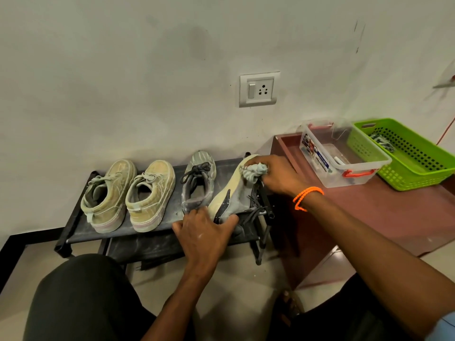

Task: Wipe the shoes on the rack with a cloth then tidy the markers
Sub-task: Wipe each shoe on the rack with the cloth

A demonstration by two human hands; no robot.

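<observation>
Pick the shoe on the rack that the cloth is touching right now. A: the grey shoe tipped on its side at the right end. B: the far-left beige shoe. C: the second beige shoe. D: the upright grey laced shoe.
A: the right hand presses the bunched cloth against the tipped grey shoe, while the left hand grips its heel.

This looks like a home, likely an entry corner or plain room. A low black shoe rack [147, 232] stands against a scuffed white wall [123, 70] with a household switch-and-socket plate [259, 89]. Worn sneakers [128, 193] sit on the rack, and the floor [234, 303] is pale tile. Beside it, a maroon worktop [394, 217] carries a green plastic basket [418, 168] and clear storage box [344, 173].
</observation>
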